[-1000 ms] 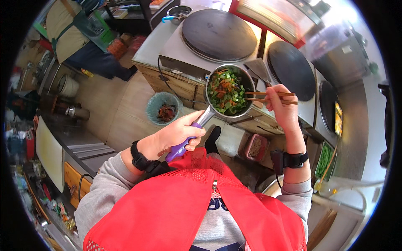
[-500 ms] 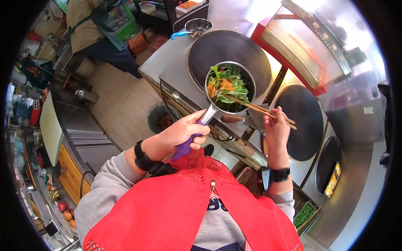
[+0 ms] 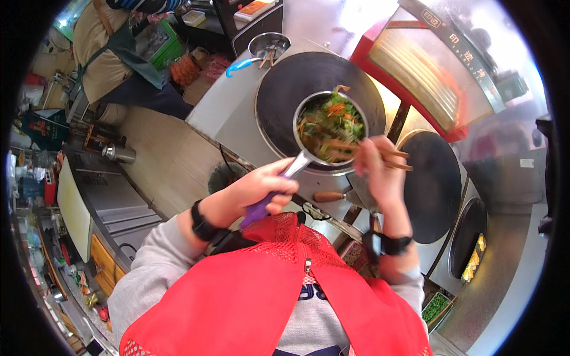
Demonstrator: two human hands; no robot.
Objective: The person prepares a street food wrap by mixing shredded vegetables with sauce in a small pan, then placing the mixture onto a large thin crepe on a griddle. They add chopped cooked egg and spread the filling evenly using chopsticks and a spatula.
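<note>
Two hands busy. My left hand is gripping the purple handle of a small metal saucepan, fingers wrapped fully closed around it. I'm holding the pan in the air over the big round black griddle, toward that plate's right side. The pan is carrying chopped greens mixed with orange shreds. My right hand is pinching a pair of wooden chopsticks, fingers closed on them, tips reaching into the pan's near edge. A second black griddle is sitting to the right on the steel counter; a third further toward the counter's right end. A small metal bowl is resting at the counter's far edge.
</note>
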